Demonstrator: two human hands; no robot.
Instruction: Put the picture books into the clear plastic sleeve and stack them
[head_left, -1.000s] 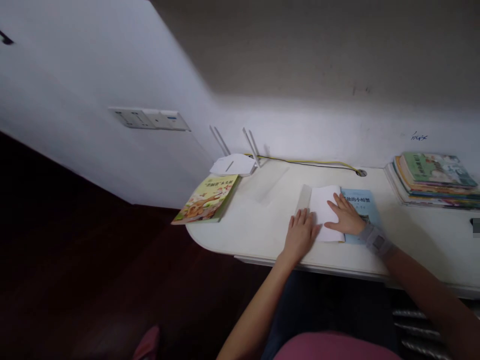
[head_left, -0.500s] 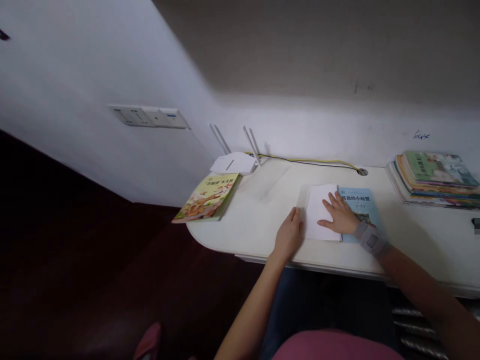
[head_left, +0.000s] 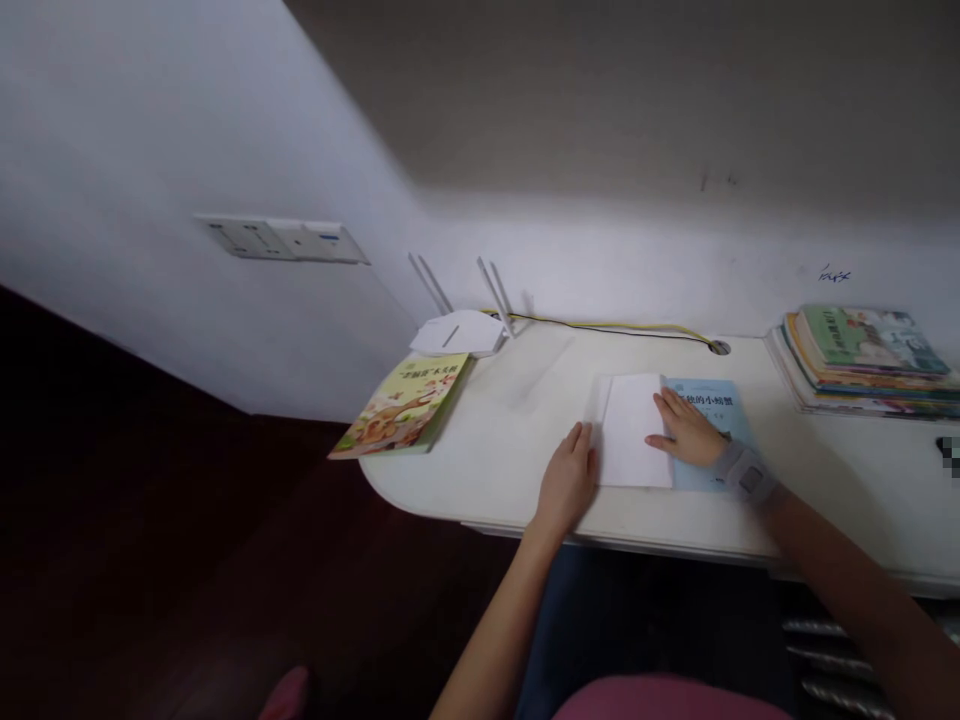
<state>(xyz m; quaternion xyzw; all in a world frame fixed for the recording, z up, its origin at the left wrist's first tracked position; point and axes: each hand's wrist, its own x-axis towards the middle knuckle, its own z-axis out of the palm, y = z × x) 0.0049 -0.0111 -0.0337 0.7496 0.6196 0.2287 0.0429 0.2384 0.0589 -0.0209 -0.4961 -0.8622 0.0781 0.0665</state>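
A light-blue book [head_left: 709,400] with dark printed characters lies on the white desk. A white paper sheet [head_left: 634,445] lies at its left side, with a thin translucent strip along the sheet's left edge; whether the sheet overlaps the cover I cannot tell. My left hand [head_left: 570,480] is closed at that left edge, thumb toward the sheet and fingers close together. Over the seam between sheet and book, my right hand [head_left: 686,430] rests flat with fingers stretched out, hiding part of the cover. A grey band [head_left: 746,473] circles my right wrist.
A yellow-green picture book [head_left: 405,405] overhangs the desk's [head_left: 495,460] rounded left end, beside a white router [head_left: 459,333] with antennas. Yellow and black cables [head_left: 630,328] run to a desk hole. Stacked books [head_left: 870,350] stand at the right. Wall sockets [head_left: 281,240] are at left.
The right hand's fingers have drawn to the right edge of the white sheet and lie closer together. The left hand keeps to the left edge. The whole view has shifted slightly.
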